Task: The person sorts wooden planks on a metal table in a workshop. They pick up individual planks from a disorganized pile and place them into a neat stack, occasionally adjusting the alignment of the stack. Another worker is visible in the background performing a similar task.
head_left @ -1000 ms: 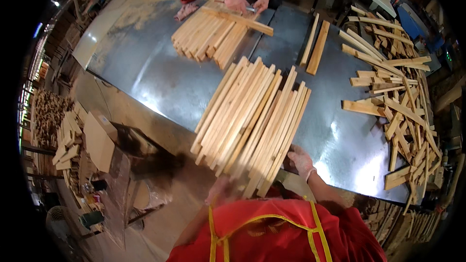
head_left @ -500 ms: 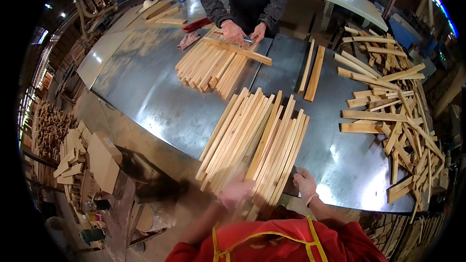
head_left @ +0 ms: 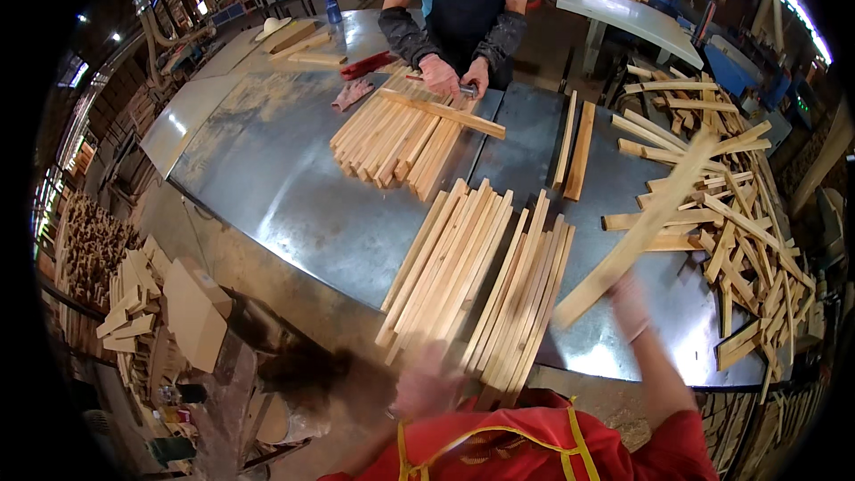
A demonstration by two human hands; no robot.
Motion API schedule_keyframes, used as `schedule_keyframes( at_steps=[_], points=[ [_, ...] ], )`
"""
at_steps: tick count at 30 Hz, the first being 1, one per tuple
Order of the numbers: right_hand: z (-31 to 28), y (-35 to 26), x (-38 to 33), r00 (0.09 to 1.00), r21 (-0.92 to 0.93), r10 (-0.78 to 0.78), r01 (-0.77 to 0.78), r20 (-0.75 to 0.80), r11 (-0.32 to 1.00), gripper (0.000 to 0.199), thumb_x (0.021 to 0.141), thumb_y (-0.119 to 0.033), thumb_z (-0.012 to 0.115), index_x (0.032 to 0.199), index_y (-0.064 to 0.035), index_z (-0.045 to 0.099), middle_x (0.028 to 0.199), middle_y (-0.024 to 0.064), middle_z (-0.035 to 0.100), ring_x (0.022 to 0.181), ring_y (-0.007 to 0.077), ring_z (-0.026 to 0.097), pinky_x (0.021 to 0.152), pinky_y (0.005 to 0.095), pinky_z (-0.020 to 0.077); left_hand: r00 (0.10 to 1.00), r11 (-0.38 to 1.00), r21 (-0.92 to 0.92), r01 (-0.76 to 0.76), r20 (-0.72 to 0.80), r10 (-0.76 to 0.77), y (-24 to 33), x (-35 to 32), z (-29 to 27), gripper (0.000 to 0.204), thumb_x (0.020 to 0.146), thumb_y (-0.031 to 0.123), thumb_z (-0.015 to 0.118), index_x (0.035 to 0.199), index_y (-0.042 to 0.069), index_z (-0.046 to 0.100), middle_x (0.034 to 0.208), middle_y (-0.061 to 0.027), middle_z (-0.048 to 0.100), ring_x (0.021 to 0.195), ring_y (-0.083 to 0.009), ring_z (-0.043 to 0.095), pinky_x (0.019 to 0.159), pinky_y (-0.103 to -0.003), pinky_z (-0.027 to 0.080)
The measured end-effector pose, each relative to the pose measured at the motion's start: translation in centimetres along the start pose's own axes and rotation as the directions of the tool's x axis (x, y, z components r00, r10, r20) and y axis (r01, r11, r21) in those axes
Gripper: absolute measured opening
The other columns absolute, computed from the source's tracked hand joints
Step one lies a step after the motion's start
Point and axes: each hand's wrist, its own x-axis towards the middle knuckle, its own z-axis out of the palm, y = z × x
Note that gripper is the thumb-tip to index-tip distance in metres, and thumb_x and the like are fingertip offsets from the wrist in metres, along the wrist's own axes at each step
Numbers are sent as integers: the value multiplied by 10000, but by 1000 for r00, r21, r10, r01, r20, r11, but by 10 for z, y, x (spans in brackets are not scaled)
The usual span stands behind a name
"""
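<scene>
In my gloved right hand (head_left: 629, 305) is a long flat wooden strip (head_left: 637, 230), raised at a slant over the right side of the metal table. The strip and the hand are smeared by motion. My left hand (head_left: 429, 385), also gloved, is at the near ends of a left group of wooden strips (head_left: 450, 267); blur hides its fingers. Beside this group, across a narrow gap, lies a second group of strips (head_left: 524, 294), side by side at the table's near edge.
Across the metal table (head_left: 294, 169), a person in a dark apron (head_left: 465, 0) handles a small tool above another strip stack (head_left: 392, 142). Two strips (head_left: 579, 151) lie right of centre. A jumbled wood pile (head_left: 757, 258) covers the right edge. A glove (head_left: 353, 94) lies far left.
My right hand has moved up and right from beside the near strips, and a strip is now lifted in it. A gap has opened between the two groups. My left hand shifted slightly nearer.
</scene>
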Motion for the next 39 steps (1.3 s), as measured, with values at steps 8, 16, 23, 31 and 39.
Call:
schedule_keyframes(
  at_steps=[8,16,23,31,39],
  points=[
    [-60,41,67,959,669,255,-109,-124,735,687,1030,-152,623,1616,20,307,859,-2,590,762,110,549,709,278,453,847,886,177,429,-418,-327,-162,77,37,562,833,480,775,1191,62,662,1337,-207,665,1195,-421,645,984,-506,536],
    [105,11,9,548,-86,676,-742,493,665,960,915,-530,758,1554,12,288,1212,182,693,1036,270,702,919,417,562,820,818,50,572,-57,-570,-131,97,15,514,930,519,639,1132,48,663,1184,-244,690,1045,-473,668,949,-525,529],
    [150,14,25,587,-324,634,-552,503,769,1005,936,-564,677,1543,108,241,1410,272,623,1327,379,611,1082,394,485,749,731,-181,658,64,-659,-174,140,36,613,967,534,632,1428,134,584,1247,-221,710,1150,-453,670,972,-510,542],
    [213,-35,50,476,-153,491,-587,729,795,1104,915,-539,696,1584,133,130,1095,208,736,866,242,726,915,421,552,738,748,210,629,141,-660,-216,161,5,656,972,488,664,1445,47,554,1291,-198,700,1186,-369,666,1011,-449,540],
    [134,9,206,667,-243,369,-279,648,929,613,920,-466,619,1347,-26,621,1374,229,621,1280,386,593,1079,466,478,961,731,631,258,-245,-128,-128,156,55,701,933,511,669,1452,53,560,1277,-244,656,1132,-466,638,972,-574,516]
  ],
)
